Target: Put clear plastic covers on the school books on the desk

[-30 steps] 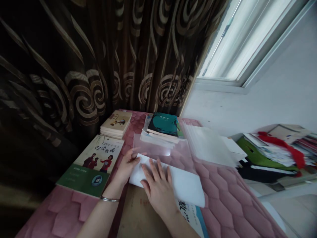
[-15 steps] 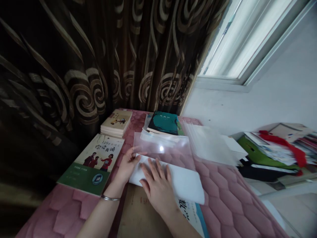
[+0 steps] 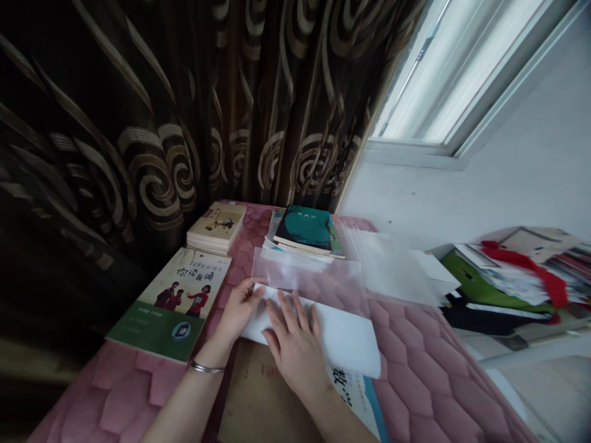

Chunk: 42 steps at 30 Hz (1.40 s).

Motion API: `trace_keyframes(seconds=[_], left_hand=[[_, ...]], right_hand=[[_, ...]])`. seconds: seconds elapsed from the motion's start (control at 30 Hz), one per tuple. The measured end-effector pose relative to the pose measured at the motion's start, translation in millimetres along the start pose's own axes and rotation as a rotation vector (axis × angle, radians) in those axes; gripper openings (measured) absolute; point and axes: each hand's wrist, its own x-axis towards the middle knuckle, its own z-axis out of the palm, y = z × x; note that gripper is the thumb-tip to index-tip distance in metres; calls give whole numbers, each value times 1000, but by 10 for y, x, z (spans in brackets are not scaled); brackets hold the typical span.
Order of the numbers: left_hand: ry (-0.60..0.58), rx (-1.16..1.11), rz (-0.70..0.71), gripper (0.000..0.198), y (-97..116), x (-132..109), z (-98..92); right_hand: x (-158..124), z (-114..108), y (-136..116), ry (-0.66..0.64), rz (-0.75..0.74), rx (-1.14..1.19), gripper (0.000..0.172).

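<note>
My left hand (image 3: 240,307) pinches the near-left corner of a clear plastic book cover (image 3: 309,271), at the left end of a white folded flap (image 3: 348,329). My right hand (image 3: 298,344) lies flat on that flap with its fingers spread. The plastic stands up a little beyond the flap's far edge. Under the flap and my right forearm lies a book with a white and blue cover (image 3: 362,400), partly hidden. Beside it, a brown cover or sheet (image 3: 258,394) extends toward me.
At left lies a green and white book (image 3: 173,301), with a stack of small beige books (image 3: 217,227) behind. A teal book (image 3: 305,227) tops another pile. Clear plastic sheets (image 3: 392,264) lie to the right on the pink quilted cloth (image 3: 415,369). A cluttered shelf (image 3: 512,277) stands beyond.
The clear plastic's raised part has shifted slightly right and its bright glare has faded. Both hands keep nearly the same places on the white flap.
</note>
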Motion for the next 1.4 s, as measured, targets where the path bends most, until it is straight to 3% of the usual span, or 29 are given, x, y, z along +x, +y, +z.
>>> trace_keyframes(seconds=[0.43, 0.63, 0.93, 1.07, 1.17, 1.27, 1.4], left_hand=[[89, 157, 89, 34, 24, 11, 21], [137, 142, 80, 38, -19, 28, 6], [224, 181, 100, 32, -84, 84, -6], [237, 153, 121, 32, -72, 79, -2], [245, 152, 120, 29, -70, 76, -8], [248, 158, 88, 28, -72, 76, -12], [326, 167, 7, 27, -75, 80, 0]], right_hand=[[31, -56, -1, 34, 2, 4, 39], [107, -204, 96, 84, 43, 85, 30], [153, -627, 694, 68, 376, 84, 34], [-6, -546, 1100, 132, 586, 223, 43], [-108, -391, 1309, 122, 831, 483, 47], [-126, -339, 1339, 37, 1003, 713, 40], [-81, -419, 1251, -72, 1041, 802, 34]])
